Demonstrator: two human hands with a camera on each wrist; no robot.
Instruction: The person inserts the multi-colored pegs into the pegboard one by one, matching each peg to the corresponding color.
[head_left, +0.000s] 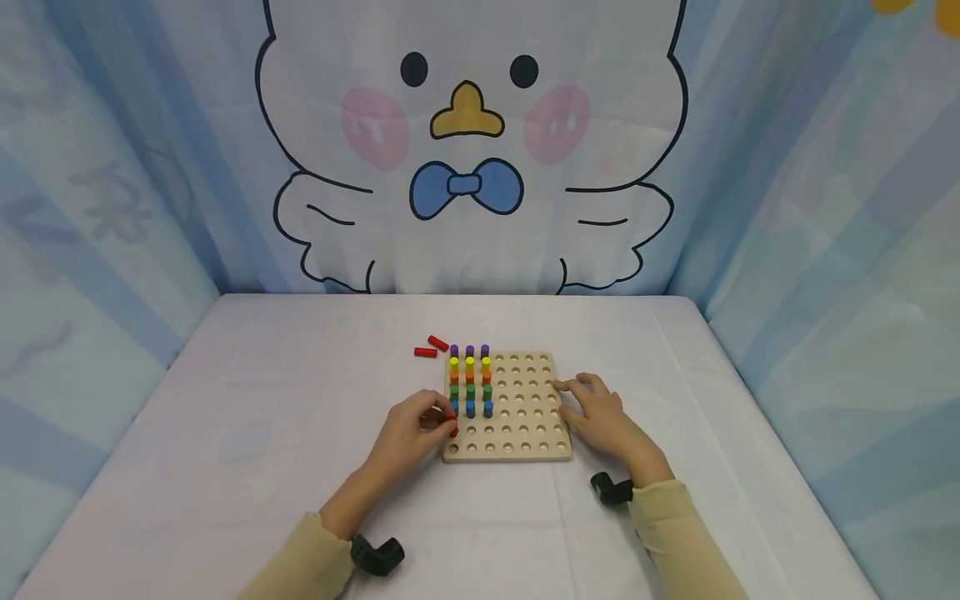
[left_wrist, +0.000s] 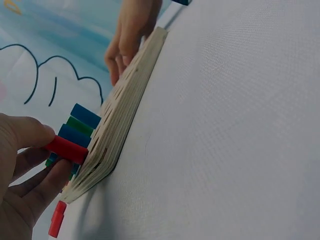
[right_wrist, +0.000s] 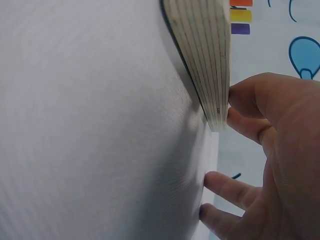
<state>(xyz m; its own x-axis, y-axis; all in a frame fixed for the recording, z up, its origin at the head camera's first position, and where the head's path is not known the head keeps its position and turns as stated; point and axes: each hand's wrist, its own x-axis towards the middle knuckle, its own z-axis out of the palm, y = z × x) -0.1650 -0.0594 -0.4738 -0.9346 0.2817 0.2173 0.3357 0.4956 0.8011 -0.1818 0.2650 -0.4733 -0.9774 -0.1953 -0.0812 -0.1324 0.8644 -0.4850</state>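
Observation:
My left hand (head_left: 408, 429) pinches a red peg (left_wrist: 68, 149) between thumb and fingers at the left edge of a wooden pegboard (head_left: 506, 457). In the left wrist view the peg's lower end is close to the board's top; whether it is in a hole I cannot tell. Three columns of pegs stand on the board's left side, in rows of purple, yellow (head_left: 470, 364), orange, green and blue (head_left: 488, 409). At the board's right edge rests my right hand (head_left: 603, 417), its thumb and a fingertip touching the board and other fingers on the tabletop.
Two loose red pegs (head_left: 425, 352) lie on the white-covered table (head_left: 300, 375) beyond the board's far left corner. Rows of bare holes fill the board's right and near parts. A patterned curtain (head_left: 465, 250) hangs behind and at both sides.

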